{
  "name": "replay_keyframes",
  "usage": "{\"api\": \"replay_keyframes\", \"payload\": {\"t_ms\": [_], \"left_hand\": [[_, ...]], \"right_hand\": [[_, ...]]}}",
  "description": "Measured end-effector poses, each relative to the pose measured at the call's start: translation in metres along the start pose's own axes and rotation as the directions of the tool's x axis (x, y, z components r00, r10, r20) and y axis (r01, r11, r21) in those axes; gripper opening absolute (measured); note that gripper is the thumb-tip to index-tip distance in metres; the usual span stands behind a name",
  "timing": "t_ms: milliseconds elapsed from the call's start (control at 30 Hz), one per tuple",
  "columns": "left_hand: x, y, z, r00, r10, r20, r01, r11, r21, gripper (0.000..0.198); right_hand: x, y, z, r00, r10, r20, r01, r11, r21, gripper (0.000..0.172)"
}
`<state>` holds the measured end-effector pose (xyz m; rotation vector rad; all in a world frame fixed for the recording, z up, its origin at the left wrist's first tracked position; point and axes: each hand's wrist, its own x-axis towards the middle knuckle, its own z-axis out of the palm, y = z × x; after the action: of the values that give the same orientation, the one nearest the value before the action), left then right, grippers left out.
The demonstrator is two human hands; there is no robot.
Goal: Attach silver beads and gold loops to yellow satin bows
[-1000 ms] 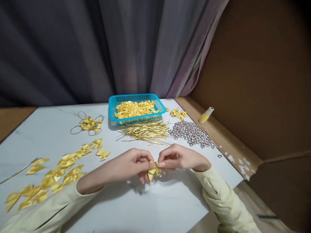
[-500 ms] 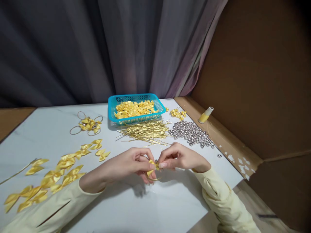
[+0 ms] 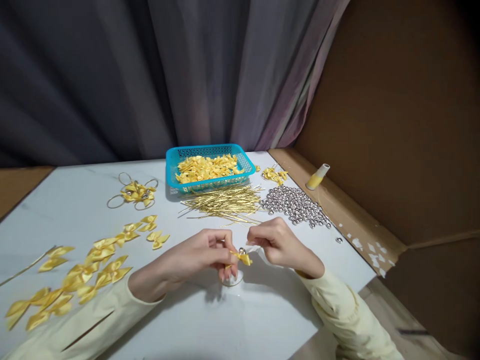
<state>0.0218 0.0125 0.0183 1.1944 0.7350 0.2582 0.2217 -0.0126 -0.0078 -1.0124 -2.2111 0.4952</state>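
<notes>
Near the middle of the white table, my left hand (image 3: pixel 214 254) pinches a yellow satin bow (image 3: pixel 243 258) by its left side. A silver bead (image 3: pixel 242 251) sits at the bow's centre, and a thin wire loop (image 3: pixel 234 280) hangs below it. My right hand (image 3: pixel 279 244) is just right of the bow, its thumb and forefinger pressed together; what they hold, if anything, is too small to make out. Behind the hands lie a heap of gold wire strips (image 3: pixel 225 202) and a pile of silver beads (image 3: pixel 296 204).
Behind the strips is a blue basket (image 3: pixel 173 175) of yellow bows. Loose bows (image 3: pixel 80 274) spread over the left side, with a looped cluster (image 3: pixel 138 192) behind them. A thread spool (image 3: pixel 317 177) stands on cardboard at the right.
My right fingers have come off the bow and moved slightly right and up. The bow has turned in my left hand, and the wire loop now hangs below it.
</notes>
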Motion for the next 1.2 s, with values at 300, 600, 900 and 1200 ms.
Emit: {"api": "replay_keyframes", "payload": {"t_ms": [300,600,900,1200], "left_hand": [[0.001,-0.001,0.000,1.000,-0.011,-0.003,0.011,1.000,-0.006,0.014],[-0.001,0.007,0.000,0.998,0.016,-0.055,-0.009,0.992,0.124,0.019],[0.002,0.006,-0.005,1.000,-0.007,-0.008,0.009,0.974,0.225,0.020],[0.007,-0.001,-0.003,0.998,0.050,0.039,-0.063,0.842,0.536,0.031]], "right_hand": [[0.003,0.001,-0.005,0.998,0.042,0.038,-0.046,0.991,0.122,0.017],[0.006,-0.002,-0.007,0.992,0.030,0.124,-0.063,0.960,0.273,0.024],[0.005,-0.001,-0.013,0.993,0.078,0.088,-0.097,0.968,0.232,0.024],[0.006,-0.006,-0.002,0.992,0.026,0.121,-0.062,0.952,0.300,0.015]]}}
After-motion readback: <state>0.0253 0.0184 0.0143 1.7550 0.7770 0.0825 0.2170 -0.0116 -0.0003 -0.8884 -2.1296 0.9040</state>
